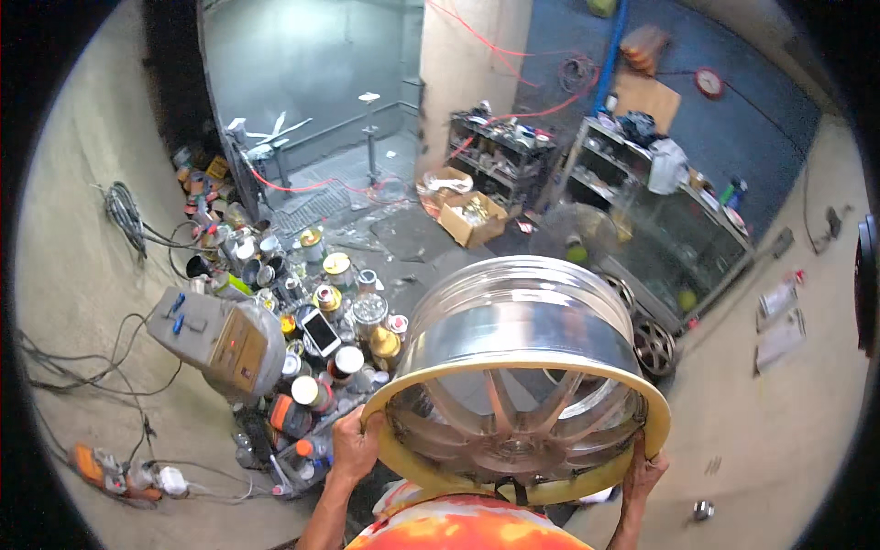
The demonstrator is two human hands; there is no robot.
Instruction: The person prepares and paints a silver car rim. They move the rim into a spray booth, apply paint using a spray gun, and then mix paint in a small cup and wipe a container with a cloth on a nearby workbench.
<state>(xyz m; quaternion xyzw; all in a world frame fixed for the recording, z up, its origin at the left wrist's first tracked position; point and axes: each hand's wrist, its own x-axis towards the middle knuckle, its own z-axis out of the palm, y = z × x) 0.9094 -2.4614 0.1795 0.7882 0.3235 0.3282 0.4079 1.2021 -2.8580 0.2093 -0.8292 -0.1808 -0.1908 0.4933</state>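
A large metal car wheel rim (513, 332) is held up in front of my body, tilted so that its spokes and open side face me. The barrel is shiny silver, and a dull yellow band runs round the near lip. My left hand (355, 446) is closed on the lip at the left. At the right, my right hand (645, 474) grips the same lip, its fingers partly hidden behind the rim. Below the wheel shows my orange and white top (458, 524).
Crowded paint cans (338, 268) and bottles stand at the left, a phone (321, 333) lying on them. Beside them is a grey machine (215, 339). Behind are an open cardboard box (472, 220), a glass cabinet (683, 252) and another wheel (654, 348). Cables (126, 218) hang on the left wall.
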